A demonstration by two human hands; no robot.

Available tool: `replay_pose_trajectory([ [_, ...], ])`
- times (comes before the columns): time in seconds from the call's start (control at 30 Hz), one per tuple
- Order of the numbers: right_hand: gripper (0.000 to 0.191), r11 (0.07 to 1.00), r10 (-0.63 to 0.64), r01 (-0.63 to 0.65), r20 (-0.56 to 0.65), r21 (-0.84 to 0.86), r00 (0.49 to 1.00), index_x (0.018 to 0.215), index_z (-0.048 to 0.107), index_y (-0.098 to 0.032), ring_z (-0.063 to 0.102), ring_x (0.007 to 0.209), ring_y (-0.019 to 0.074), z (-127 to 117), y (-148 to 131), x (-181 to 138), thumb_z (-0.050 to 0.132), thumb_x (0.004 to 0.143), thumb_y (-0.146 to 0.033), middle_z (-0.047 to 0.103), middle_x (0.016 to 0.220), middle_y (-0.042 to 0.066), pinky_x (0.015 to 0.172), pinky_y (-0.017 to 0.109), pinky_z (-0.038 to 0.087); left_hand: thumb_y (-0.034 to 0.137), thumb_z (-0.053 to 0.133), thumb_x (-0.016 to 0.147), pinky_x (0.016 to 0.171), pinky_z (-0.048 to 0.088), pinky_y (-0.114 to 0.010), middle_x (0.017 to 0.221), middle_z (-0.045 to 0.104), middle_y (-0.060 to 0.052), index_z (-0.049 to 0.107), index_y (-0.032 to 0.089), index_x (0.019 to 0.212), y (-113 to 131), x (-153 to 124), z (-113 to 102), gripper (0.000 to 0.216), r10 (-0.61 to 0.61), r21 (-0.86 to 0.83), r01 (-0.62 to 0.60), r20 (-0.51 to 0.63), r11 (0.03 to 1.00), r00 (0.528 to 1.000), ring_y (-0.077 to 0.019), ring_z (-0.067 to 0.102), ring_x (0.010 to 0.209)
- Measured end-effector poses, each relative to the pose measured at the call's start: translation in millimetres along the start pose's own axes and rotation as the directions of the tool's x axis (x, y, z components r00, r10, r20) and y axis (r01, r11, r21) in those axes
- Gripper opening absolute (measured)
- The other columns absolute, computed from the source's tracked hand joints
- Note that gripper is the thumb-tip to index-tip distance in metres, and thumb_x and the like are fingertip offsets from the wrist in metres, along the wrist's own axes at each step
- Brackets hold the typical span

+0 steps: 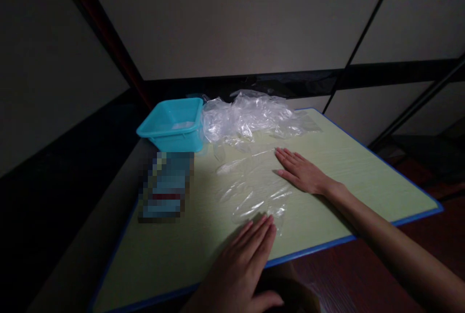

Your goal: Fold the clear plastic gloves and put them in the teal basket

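Note:
A thin, clear plastic piece [256, 179] lies spread on the table, with finger-like lobes on its left side, resembling a disposable glove. My right hand [300, 172] rests flat at its right edge, fingers stretched out. At the near edge of the plastic is my left hand [247, 259], its fingers extended side by side and the fingertips touching or just over the film. Neither hand grips anything. Behind the spread piece sits a crumpled heap of clear plastic [254, 114].
A turquoise basket [170, 133] stands at the back left, with something pale inside. In front of it lies a pixelated flat object [167, 187] that I cannot make out. The pale green table [174, 255] has blue edging, and panelled walls [236, 22] rise behind it.

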State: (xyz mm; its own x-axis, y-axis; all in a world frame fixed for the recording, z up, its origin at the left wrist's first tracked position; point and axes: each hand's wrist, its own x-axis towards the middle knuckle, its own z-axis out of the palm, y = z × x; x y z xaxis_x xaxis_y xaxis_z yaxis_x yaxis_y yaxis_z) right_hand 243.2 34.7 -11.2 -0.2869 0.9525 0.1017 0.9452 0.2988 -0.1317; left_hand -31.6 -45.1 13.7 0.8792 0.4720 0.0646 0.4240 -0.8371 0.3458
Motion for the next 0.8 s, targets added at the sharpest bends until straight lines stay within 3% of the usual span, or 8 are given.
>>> replay_pose_trajectory([
  [0.17, 0.070, 1.000, -0.005, 0.005, 0.006, 0.002, 1.000, 0.142, 0.016, -0.016, 0.017, 0.133, 0.0238, 0.4, 0.2, 0.4, 0.013, 0.088, -0.060, 0.021, 0.145, 0.009, 0.107, 0.044, 0.022, 0.019, 0.061, 0.077, 0.104, 0.034, -0.037, 0.141, 0.033, -0.006, 0.015, 0.019, 0.140, 0.1, 10.4, 4.1, 0.078, 0.008, -0.015, -0.008, -0.001, 1.000, 1.000, -0.0197, 0.031, 0.129],
  [0.4, 0.071, 1.000, 0.015, -0.015, 0.028, 0.008, 1.000, 0.142, 0.017, -0.015, 0.016, 0.133, 0.0233, -0.5, 0.0, 1.1, 0.013, 0.087, -0.061, 0.018, 0.145, 0.009, 0.107, 0.043, 0.019, 0.008, 0.046, 0.084, 0.105, 0.033, -0.034, 0.135, 0.043, -0.002, 0.043, 0.016, 0.127, -6.0, 3.5, 0.5, 0.044, 0.166, 0.117, -0.165, 0.007, 0.979, 0.986, -0.0157, 0.037, 0.125],
  [0.57, 0.075, 1.000, 0.023, -0.022, 0.061, -0.014, 0.998, 0.141, 0.019, -0.010, 0.015, 0.134, 0.0228, -1.8, -0.2, 1.8, 0.010, 0.087, -0.061, 0.018, 0.146, 0.011, 0.108, 0.042, 0.018, 0.007, 0.033, 0.089, 0.102, 0.036, -0.033, 0.133, 0.044, -0.007, 0.044, 0.012, 0.126, -7.4, -1.3, 8.2, 0.039, 0.241, 0.237, -0.228, -0.027, 0.944, 0.970, -0.0183, 0.038, 0.124],
  [0.8, 0.074, 0.999, 0.028, -0.027, 0.060, -0.020, 0.998, 0.141, 0.018, -0.010, 0.015, 0.134, 0.0230, -2.8, -1.4, 1.4, 0.010, 0.087, -0.061, 0.018, 0.146, 0.011, 0.108, 0.042, 0.019, 0.009, 0.031, 0.091, 0.101, 0.037, -0.032, 0.133, 0.045, -0.007, 0.044, 0.011, 0.127, -7.2, -3.6, 11.4, 0.039, 0.274, 0.303, -0.245, -0.056, 0.921, 0.960, -0.0201, 0.038, 0.125],
])
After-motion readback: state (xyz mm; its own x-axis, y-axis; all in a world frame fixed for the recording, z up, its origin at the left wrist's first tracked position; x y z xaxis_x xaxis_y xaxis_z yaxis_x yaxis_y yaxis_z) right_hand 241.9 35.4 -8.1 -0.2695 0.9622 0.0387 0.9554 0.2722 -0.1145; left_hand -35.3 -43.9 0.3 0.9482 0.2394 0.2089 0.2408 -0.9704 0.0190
